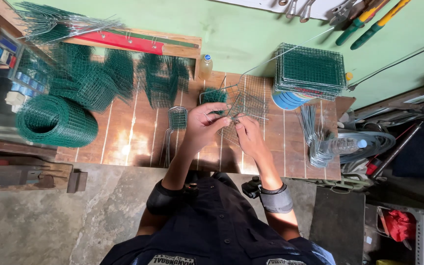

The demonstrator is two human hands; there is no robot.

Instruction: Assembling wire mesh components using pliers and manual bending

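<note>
My left hand [203, 124] and my right hand [249, 135] meet over the middle of a wooden workbench [123, 142]. Both grip a half-formed wire mesh basket [245, 100] of bare grey wire that tilts away from me. My left fingers pinch its near edge, and my right fingers close on the wire just to the right. A small green mesh piece [214, 95] lies just beyond my left hand.
A roll of green mesh [55, 121] lies at the left, with cut green panels [163, 78] behind it. A stack of finished mesh trays [310, 69] stands at the right. Bent wires [315, 137], a plastic bottle [342, 145] and a small bottle [205, 66] are nearby.
</note>
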